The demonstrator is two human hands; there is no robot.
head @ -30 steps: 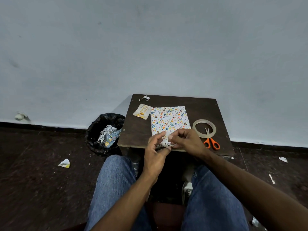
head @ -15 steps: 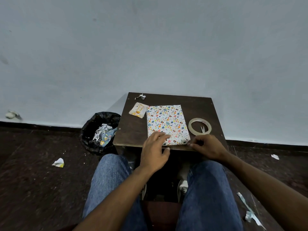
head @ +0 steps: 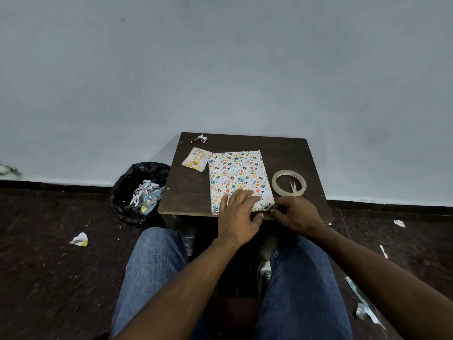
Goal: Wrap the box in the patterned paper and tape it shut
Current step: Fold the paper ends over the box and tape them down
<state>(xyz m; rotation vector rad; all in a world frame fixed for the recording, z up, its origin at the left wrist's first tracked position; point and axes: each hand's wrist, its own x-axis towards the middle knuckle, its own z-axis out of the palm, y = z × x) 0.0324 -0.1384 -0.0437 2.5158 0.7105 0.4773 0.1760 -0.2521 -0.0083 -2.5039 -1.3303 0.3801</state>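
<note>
the box, already covered in the patterned paper, lies flat on the small dark table, its near end at the table's front edge. the left hand rests on the near end of the box with straight, spread fingers pressing the paper down and the thumb hanging over the front edge. the right hand sits just beside the box's near right corner, its fingers curled at the table edge; whether they pinch anything there cannot be told. a roll of clear tape lies to the right of the box, with the tips of scissors showing inside its ring. a small card lies by the box's far left corner, and a black bin with paper scraps stands on the floor left of the table.
</note>
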